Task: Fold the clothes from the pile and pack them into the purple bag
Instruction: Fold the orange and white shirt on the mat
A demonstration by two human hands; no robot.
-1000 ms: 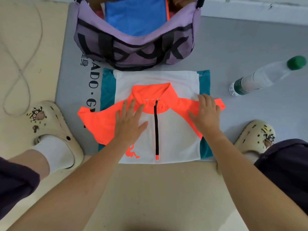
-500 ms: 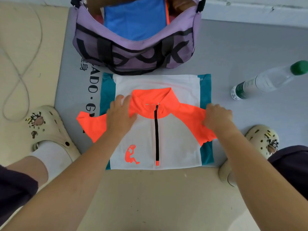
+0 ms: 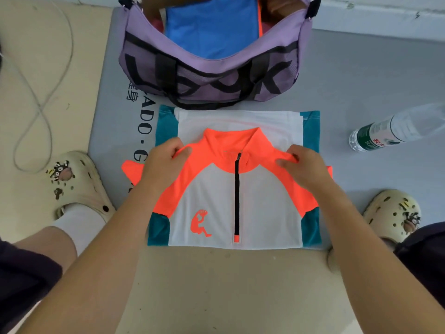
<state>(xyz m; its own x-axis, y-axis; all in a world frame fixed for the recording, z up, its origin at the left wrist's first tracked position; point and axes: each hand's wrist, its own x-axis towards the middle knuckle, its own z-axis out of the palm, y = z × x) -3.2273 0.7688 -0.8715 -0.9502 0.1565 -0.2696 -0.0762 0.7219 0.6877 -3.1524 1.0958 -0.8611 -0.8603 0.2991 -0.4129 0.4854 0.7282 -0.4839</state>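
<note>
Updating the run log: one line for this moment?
left hand: pinches shirt shoulder | right hand: pinches other shoulder | purple bag: open, blue garment inside

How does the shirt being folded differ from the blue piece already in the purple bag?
The shirt lies flat on the grey mat, pinched at both shoulders by the left hand and right hand; the blue piece sits inside the purple bag, untouched. The shirt is white, orange and teal with a black zip; the blue piece is one plain colour. Both look folded.
</note>
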